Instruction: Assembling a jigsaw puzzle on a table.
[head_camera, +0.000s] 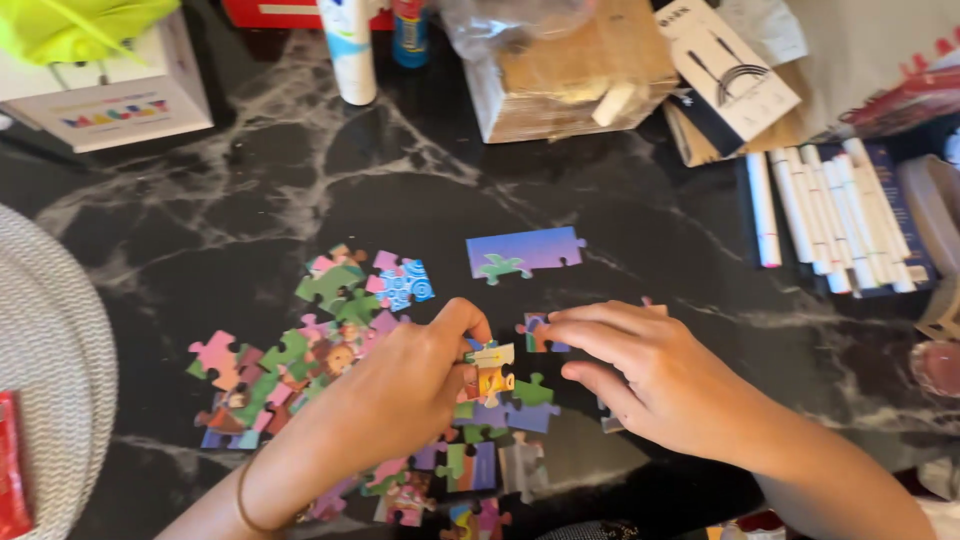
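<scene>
nearest us, our left hand (405, 385) pinches a small yellow and orange puzzle piece (490, 370) between thumb and fingers, holding it just above the joined pieces (500, 430) on the black marbled desk (250, 180). our right hand (650, 375) rests just beside it, fingers narrow and pressed flat on a purple piece (537, 333); we cannot tell if it grips anything. the held piece sits between both hands, near the middle of the desk.

we judge the grip light, so the piece could slip and drop among the loose heap of pieces (290, 370) to the left, where it would be hard to pick out. a forearm sweeping across could scatter that heap or break the joined section apart. forcing a wrong fit could bend a tab.

a blue and purple joined strip (525, 250) lies farther off, apart from the rest. beyond it stand a white tube (350, 50), a cardboard box (570, 70) and a row of white markers (830, 215).

our palms hide pieces beneath them, the lower pieces are cut off by the frame edge, and the picture on the held piece is too small to make out.
</scene>
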